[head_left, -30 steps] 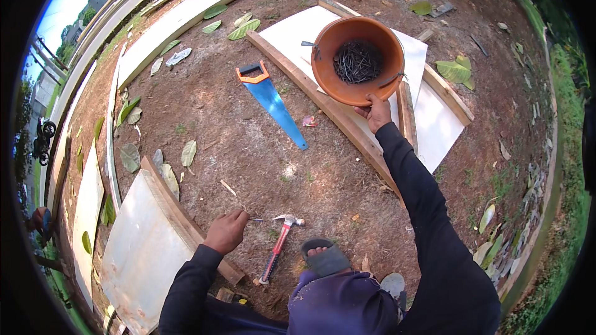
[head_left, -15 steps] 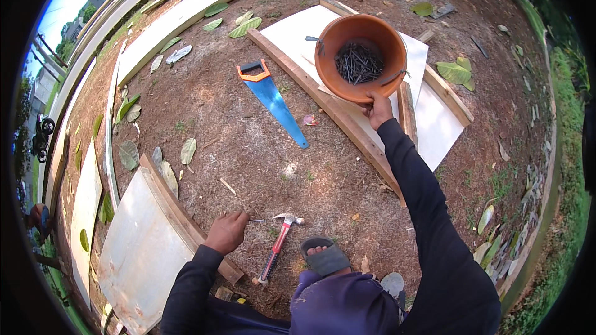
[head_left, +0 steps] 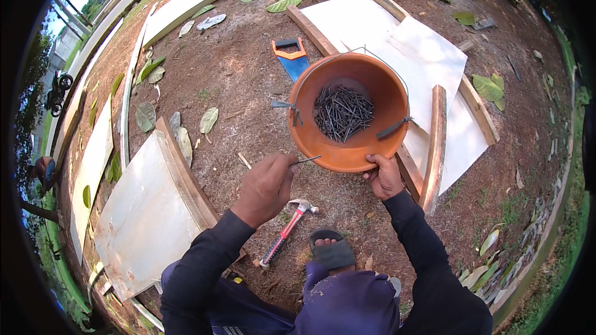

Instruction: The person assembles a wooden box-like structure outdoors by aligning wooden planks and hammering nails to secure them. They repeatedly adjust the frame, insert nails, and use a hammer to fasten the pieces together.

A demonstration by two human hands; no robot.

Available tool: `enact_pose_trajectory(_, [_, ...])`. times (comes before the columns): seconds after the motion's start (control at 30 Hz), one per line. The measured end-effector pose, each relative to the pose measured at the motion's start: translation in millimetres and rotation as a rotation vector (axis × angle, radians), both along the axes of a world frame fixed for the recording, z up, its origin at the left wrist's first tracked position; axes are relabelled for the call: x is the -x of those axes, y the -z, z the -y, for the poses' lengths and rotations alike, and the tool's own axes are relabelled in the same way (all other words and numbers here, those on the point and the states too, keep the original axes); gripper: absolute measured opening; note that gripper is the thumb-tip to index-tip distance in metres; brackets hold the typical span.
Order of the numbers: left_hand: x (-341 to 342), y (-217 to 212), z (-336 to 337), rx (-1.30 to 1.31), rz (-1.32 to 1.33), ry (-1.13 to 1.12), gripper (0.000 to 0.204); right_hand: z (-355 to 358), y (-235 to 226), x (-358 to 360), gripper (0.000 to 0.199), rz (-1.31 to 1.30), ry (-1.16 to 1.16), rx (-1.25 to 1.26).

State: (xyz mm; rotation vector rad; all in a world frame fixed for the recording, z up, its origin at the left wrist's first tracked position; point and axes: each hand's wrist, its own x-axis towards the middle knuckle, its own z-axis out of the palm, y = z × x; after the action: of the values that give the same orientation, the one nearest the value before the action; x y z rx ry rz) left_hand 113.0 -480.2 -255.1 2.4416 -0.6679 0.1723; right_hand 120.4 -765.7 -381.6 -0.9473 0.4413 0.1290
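My right hand (head_left: 383,177) grips the near rim of an orange bucket (head_left: 310,142), tilted so its inside faces me. A heap of dark nails (head_left: 343,113) lies at the bottom. My left hand (head_left: 268,187) pinches a single nail (head_left: 307,160), whose free end reaches the bucket's near left rim. On the dirt below my hands rests a claw hammer (head_left: 287,232) with a red and black handle. Beyond the bucket a handsaw (head_left: 293,64) with a blue blade and an orange and black handle lies partly hidden by it.
White panels (head_left: 360,18) with wooden battens (head_left: 437,142) lie on the ground at right. A pale panel (head_left: 139,223) edged by a batten (head_left: 186,177) is at lower left. Long boards (head_left: 205,0) run along the far left. Dry leaves (head_left: 285,4) are scattered on the dirt.
The bucket has come nearer to me and left in my right hand, now covering most of the saw blade. My left hand has risen with the nail to the bucket's rim.
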Motion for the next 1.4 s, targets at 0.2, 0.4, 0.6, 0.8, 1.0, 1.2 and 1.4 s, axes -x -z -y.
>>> enact_pose_trajectory(0.2, [6.4, 14.7, -3.8, -0.124, 0.104, -0.044, 0.024, -55.1, 9.3, 52.4, 0.04, -0.206, -0.149, -0.186])
enact_pose_trajectory(0.4, [80.4, -7.7, -72.6, -0.123, -0.211, -0.328, 0.025, -61.3, 16.6, 69.7, 0.041, -0.293, -0.265, -0.081])
enact_pose_trajectory(0.6, [106.3, -45.1, -144.3, 0.072, -0.425, -0.753, 0.03, -65.8, -3.2, 58.3, 0.033, -0.258, -0.309, 0.065])
enact_pose_trajectory(0.8, [157.4, -85.5, -195.0, -0.045, -0.515, -0.815, 0.036, -59.2, 16.3, 44.2, 0.02, -0.292, -0.318, 0.132])
enact_pose_trajectory(1.0, [256.0, -78.5, -64.9, -0.354, -0.243, -0.403, 0.028, -43.7, 35.9, 36.9, 0.025, -0.264, -0.404, 0.151])
enact_pose_trajectory(1.2, [326.5, -50.1, -33.1, -0.526, -0.565, 0.189, 0.051, -41.5, 30.5, 32.7, 0.029, -0.277, -0.472, 0.136])
enact_pose_trajectory(1.4, [273.6, -85.2, -233.5, -0.811, -0.311, -0.626, 0.057, -41.5, 34.1, 32.5, 0.032, -0.288, -0.484, 0.102])
